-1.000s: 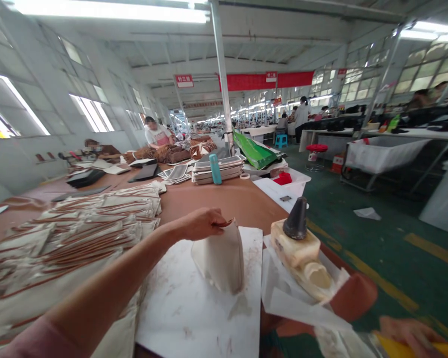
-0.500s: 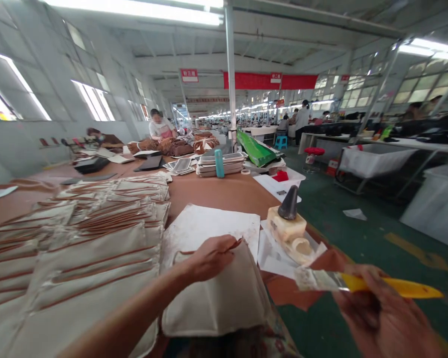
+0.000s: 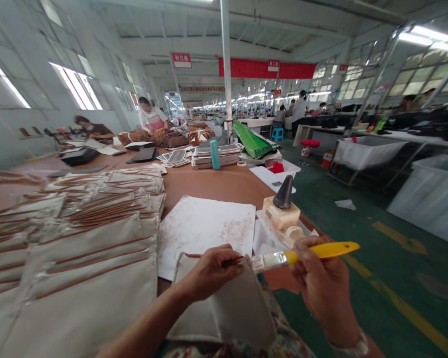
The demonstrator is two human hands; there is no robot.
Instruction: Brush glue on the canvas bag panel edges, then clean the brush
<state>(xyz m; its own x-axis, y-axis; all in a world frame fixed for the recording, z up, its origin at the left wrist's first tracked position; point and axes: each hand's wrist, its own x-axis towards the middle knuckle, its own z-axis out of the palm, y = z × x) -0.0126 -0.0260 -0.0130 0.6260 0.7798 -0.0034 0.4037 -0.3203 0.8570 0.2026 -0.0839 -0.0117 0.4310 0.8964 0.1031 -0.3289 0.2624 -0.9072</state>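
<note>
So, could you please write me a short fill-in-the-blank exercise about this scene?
The right hand holds a brush with a ____ handle while the left hand grips a pale piece.
In this view, the cream container sits to the ____ of the stained white sheet.
The large shiny bag beside the pole is ____.

Missing words: yellow; right; green.

Left of the pole (image 3: pixel 226 84), a red sign (image 3: pixel 181 58) reads "针三组"; right of it, a second sign (image 3: pixel 273 63) by the banner (image 3: pixel 298 70) reads "针二组".
</note>
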